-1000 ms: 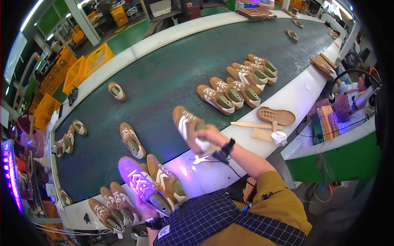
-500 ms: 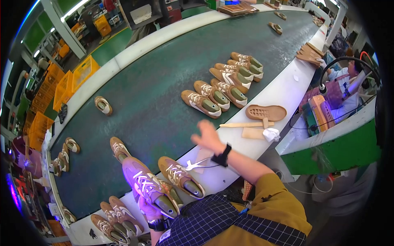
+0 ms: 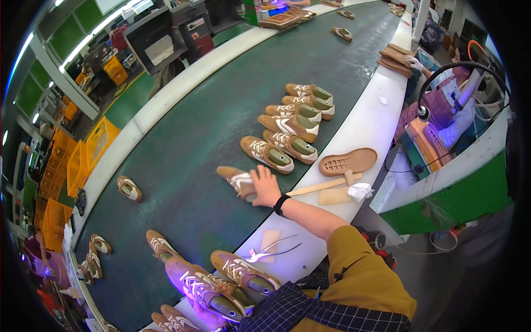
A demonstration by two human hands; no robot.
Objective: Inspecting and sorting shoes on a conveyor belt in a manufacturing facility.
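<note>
Far out over the green conveyor belt, my right hand grips a brown and white lace-up sneaker from above, its fingers round the heel end. The shoe lies just left of a row of similar sneakers filled with green lasts. At the lower edge my left hand holds another sneaker from underneath, lit purple, its toe pointing up and left. Beside it rests a third sneaker on the belt's near edge. Behind the held one, a brown toe shows.
On the white ledge lie pincers, a wooden-handled tool, a tan sole and crumpled white paper. Single shoes sit farther left on the belt. A co-worker sits at the right. Yellow crates stand at left.
My right hand has reached forward and closed on the nearest sneaker of the row, which now lies apart from the others, to their left. My left hand still holds its sneaker.
</note>
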